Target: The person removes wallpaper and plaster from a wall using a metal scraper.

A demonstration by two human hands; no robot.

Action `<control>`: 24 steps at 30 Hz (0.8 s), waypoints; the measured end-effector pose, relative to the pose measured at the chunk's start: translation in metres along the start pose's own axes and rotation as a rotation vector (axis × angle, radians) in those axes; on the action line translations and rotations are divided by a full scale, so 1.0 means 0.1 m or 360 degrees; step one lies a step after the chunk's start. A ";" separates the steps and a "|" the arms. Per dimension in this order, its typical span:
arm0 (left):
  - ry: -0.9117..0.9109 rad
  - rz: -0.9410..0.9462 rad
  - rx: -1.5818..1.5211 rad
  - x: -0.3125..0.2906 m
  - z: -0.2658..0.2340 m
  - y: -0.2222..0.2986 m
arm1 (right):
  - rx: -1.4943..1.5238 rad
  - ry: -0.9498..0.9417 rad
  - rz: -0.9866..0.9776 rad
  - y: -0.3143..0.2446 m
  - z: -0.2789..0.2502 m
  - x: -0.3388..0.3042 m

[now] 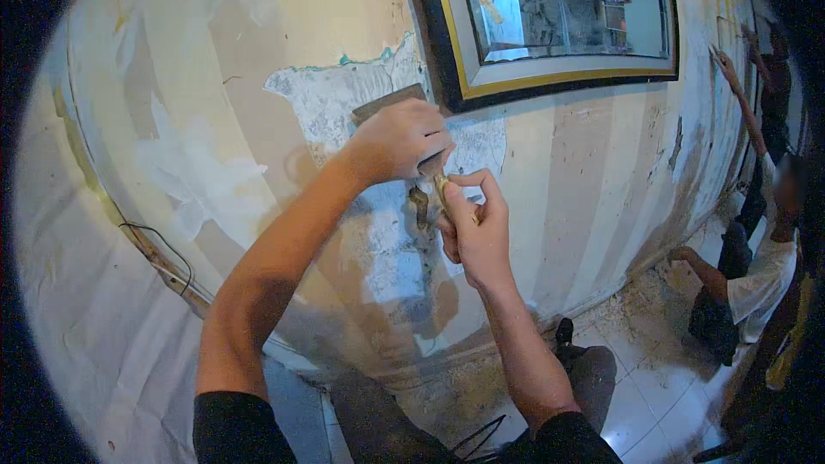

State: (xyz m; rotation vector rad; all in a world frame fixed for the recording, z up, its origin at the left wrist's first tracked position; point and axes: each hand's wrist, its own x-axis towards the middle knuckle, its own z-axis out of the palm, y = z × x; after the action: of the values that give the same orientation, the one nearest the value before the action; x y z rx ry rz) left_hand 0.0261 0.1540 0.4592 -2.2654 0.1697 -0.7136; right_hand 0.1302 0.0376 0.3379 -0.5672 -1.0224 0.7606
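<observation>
My left hand [397,142] is closed around a flat tool with a wide dark blade, a scraper by its shape; the blade [384,103] lies close to the bare patch of wall. A brownish end of it comes out below the fingers. Just below and to the right, my right hand [479,228] is closed in a pinch on a small yellowish-brown object [443,187], whose kind I cannot make out. The two hands nearly meet. Behind them, the wall's striped covering [344,9] is gone from a grey-white patch [331,107] with a ragged edge.
A framed mirror [565,77] hangs at the upper right. White sheeting [69,292] covers the left side, with a thin black cable [176,249] beside it. Debris lies on the tiled floor [640,395]. Other people [760,283] are along the wall at the right.
</observation>
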 end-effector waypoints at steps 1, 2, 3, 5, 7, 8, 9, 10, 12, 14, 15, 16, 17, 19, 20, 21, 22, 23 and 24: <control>0.0105 0.0097 -0.0023 0.00 0.02 -0.01 | -0.0033 0.0019 0.0083 0.00 0.00 0.00; 0.0100 0.0106 -0.0019 -0.01 0.02 -0.02 | -0.0018 0.0011 -0.0063 -0.01 0.01 0.01; 0.0123 0.0035 -0.0043 -0.01 0.02 -0.02 | -0.0015 0.0021 -0.0043 -0.02 0.01 0.01; 0.0155 -0.0056 -0.0057 0.00 0.00 -0.03 | -0.0025 0.0011 -0.0018 -0.05 0.02 0.01; 0.0105 0.0191 -0.0154 0.01 -0.04 -0.04 | -0.0071 0.0040 0.0167 -0.08 0.03 -0.01; 0.0081 0.0060 -0.0135 0.01 -0.05 -0.04 | -0.0039 0.0011 0.0024 -0.09 0.03 -0.01; 0.0014 0.0044 -0.0102 0.01 -0.06 -0.04 | -0.0002 0.0005 0.0038 -0.09 0.04 -0.01; 0.0018 -0.0055 -0.0093 0.02 -0.07 -0.05 | 0.0110 -0.0015 -0.0049 -0.08 0.04 0.00; -0.0042 0.0003 -0.0127 0.01 -0.05 -0.03 | 0.0042 0.0027 0.0037 -0.05 0.06 -0.02; -0.0029 -0.0008 -0.0160 0.00 -0.03 -0.02 | 0.0059 0.0045 -0.0004 -0.03 0.07 -0.02; 0.0011 0.0017 -0.0122 0.00 -0.01 -0.02 | -0.0021 0.0046 -0.0061 -0.02 0.08 -0.02; 0.0013 0.0099 -0.0092 0.01 0.00 -0.01 | -0.0100 0.0050 -0.0122 -0.02 0.07 -0.02; 0.0057 0.0062 -0.0070 0.01 0.00 -0.01 | -0.0097 0.0050 -0.0142 -0.03 0.07 -0.01; 0.0144 -0.0162 -0.0103 0.03 0.01 -0.02 | -0.0042 0.0027 -0.0229 -0.06 0.04 0.02; 0.0110 -0.0056 -0.0123 0.04 0.00 -0.01 | -0.0071 0.0058 -0.0082 -0.07 0.02 0.01; 0.0050 -0.0068 -0.0107 0.04 0.00 0.00 | -0.0089 0.0047 -0.0069 -0.08 0.01 0.01; -0.0146 -0.0080 -0.0086 0.05 -0.01 0.01 | -0.0128 0.0088 0.0051 -0.09 0.00 0.02; 0.0002 -0.0058 -0.0072 0.06 -0.01 0.00 | -0.0106 0.0038 -0.0087 -0.09 -0.01 0.03; 0.0046 -0.0025 0.0025 0.07 -0.02 -0.01 | -0.0052 0.0023 -0.0071 -0.09 -0.01 0.05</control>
State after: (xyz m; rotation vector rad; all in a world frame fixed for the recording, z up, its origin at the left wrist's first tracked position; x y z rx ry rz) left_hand 0.0307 0.1510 0.4641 -2.2444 0.1599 -0.7536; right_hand 0.1353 0.0363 0.3468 -0.5754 -1.0326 0.7008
